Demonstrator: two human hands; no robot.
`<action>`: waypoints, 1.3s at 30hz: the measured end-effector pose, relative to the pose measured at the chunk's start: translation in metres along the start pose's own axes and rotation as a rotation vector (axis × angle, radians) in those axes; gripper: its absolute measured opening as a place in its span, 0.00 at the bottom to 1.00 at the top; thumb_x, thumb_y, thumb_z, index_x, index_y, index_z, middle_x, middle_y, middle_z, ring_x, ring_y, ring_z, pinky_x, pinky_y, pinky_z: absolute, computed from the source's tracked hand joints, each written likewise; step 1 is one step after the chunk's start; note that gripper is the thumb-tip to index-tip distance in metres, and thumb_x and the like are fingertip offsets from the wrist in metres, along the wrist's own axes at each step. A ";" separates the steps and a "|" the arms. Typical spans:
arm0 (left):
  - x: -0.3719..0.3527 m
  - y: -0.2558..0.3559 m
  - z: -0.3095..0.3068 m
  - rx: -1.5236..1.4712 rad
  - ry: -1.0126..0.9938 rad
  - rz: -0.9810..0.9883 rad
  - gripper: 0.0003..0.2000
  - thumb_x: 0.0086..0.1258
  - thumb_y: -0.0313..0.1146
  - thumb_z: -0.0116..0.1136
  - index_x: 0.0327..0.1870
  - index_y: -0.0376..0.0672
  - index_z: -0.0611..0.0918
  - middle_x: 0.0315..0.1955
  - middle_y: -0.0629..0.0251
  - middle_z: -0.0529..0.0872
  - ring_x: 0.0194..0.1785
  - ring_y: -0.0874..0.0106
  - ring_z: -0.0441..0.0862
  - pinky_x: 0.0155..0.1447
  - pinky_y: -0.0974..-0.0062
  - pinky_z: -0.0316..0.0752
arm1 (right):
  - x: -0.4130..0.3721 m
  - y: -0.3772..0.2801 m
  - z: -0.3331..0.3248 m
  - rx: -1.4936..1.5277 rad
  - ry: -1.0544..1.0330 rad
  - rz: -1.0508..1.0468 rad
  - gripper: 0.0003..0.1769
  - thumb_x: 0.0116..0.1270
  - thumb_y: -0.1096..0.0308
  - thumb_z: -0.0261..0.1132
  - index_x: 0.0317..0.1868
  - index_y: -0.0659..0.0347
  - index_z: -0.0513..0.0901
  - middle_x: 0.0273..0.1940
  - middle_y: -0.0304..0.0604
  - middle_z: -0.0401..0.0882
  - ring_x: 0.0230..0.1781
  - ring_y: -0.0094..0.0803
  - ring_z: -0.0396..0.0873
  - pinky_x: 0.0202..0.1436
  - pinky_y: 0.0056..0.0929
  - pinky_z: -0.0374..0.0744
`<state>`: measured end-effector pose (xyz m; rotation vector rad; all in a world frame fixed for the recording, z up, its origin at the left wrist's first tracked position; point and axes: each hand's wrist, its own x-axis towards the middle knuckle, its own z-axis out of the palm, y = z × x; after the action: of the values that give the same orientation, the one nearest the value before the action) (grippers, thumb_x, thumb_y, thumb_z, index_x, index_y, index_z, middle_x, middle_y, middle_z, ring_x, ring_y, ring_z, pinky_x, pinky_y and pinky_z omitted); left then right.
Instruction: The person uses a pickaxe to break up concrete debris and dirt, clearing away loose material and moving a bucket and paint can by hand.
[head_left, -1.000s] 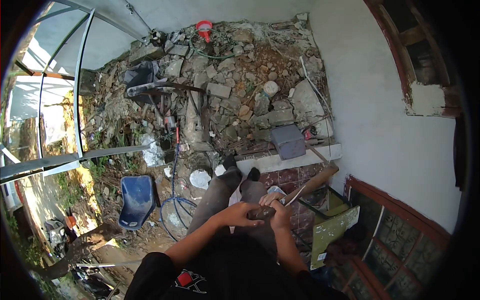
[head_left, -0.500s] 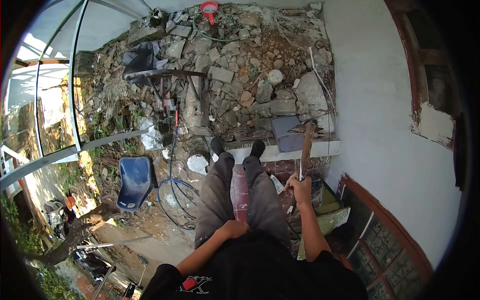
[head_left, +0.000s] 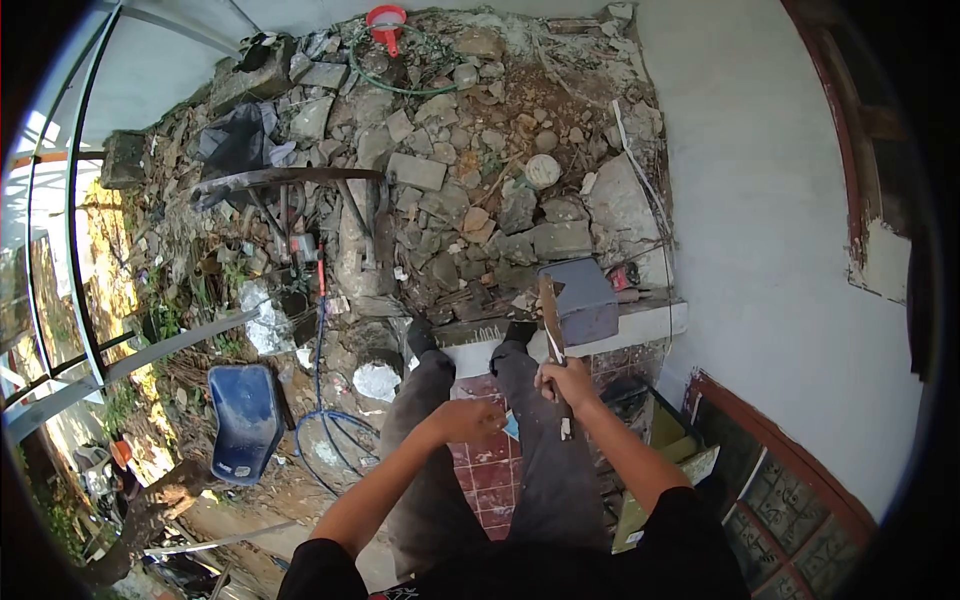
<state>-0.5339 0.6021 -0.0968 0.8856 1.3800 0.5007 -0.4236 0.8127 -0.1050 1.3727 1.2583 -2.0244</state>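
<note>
Rubble (head_left: 470,200) lies past a grey box (head_left: 592,305). A long wooden tool (head_left: 552,325) points away, its far end near the box. The right hand (head_left: 570,384) squeezes it. The left hand (head_left: 470,421) hangs nearby, fingers bent; I cannot tell if it holds anything

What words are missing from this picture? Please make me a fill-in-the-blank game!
1. The person's ____ hand grips the wooden-handled tool.
2. The dirty plastic chair seat lying on the left side is ____.
3. The floor tiles between the person's legs are ____.

Missing words: right; blue; red.
</note>
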 end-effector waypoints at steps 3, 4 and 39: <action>0.081 -0.069 -0.037 -0.825 0.146 -0.049 0.20 0.76 0.47 0.42 0.59 0.43 0.74 0.44 0.64 0.84 0.45 0.74 0.82 0.46 0.75 0.78 | 0.101 0.002 0.023 0.042 0.007 0.048 0.06 0.58 0.70 0.59 0.25 0.61 0.77 0.21 0.41 0.77 0.14 0.25 0.72 0.18 0.24 0.69; 0.103 -0.084 -0.053 -0.918 0.302 -0.031 0.19 0.76 0.46 0.43 0.59 0.44 0.75 0.44 0.64 0.84 0.45 0.74 0.82 0.43 0.74 0.78 | 0.140 -0.002 0.031 -0.042 0.025 0.056 0.06 0.59 0.69 0.60 0.26 0.60 0.78 0.20 0.39 0.76 0.15 0.24 0.73 0.20 0.24 0.69; 0.417 -0.419 0.028 -0.917 0.923 -0.399 0.24 0.67 0.46 0.50 0.45 0.26 0.77 0.40 0.44 0.83 0.47 0.54 0.81 0.52 0.62 0.72 | 0.562 0.296 0.044 -0.453 0.595 -0.069 0.24 0.57 0.52 0.64 0.31 0.73 0.83 0.29 0.67 0.79 0.38 0.59 0.82 0.38 0.50 0.76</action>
<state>-0.5172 0.6636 -0.6846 -0.4449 1.8028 1.1729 -0.4844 0.7104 -0.7309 1.7603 1.8844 -1.2660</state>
